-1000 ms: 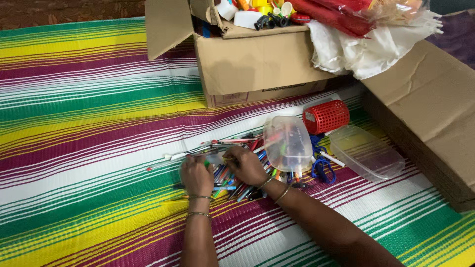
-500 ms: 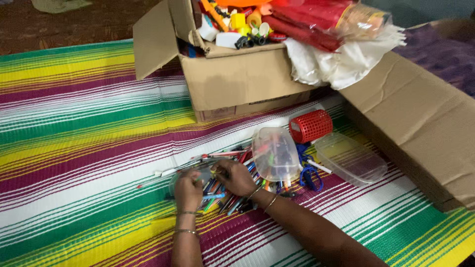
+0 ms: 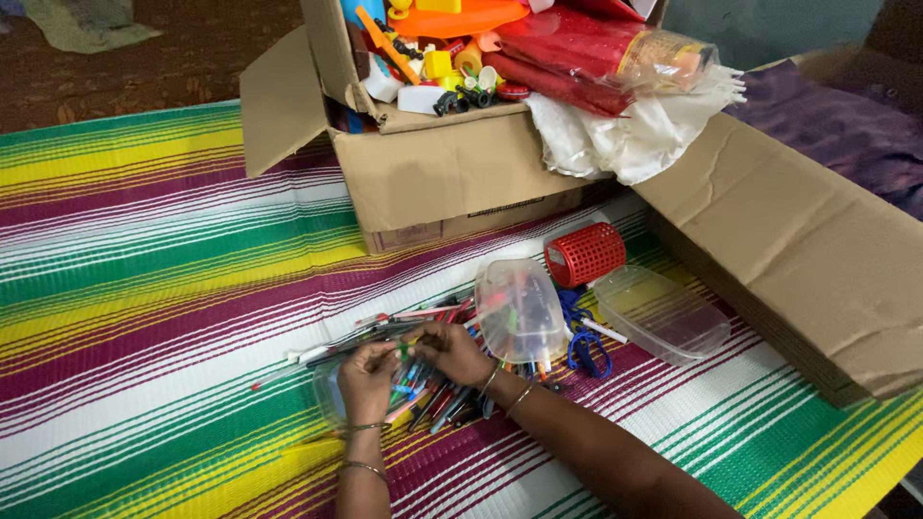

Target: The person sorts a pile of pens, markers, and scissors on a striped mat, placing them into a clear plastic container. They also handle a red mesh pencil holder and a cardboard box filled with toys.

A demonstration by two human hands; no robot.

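Left fingers (image 3: 380, 354): I see them curled, pinching a thin pen out of the loose heap of coloured plastic pens (image 3: 423, 384) under my left hand (image 3: 367, 380).
Right hand (image 3: 452, 351): fingers pressed together on the same pens.
Just right: clear oval plastic tub (image 3: 519, 309), few pens inside.
Beyond: clear plastic lid (image 3: 661, 313), red mesh cup (image 3: 585, 254).
Progress: early, I judge; most pens lie on the striped mat (image 3: 144, 288).
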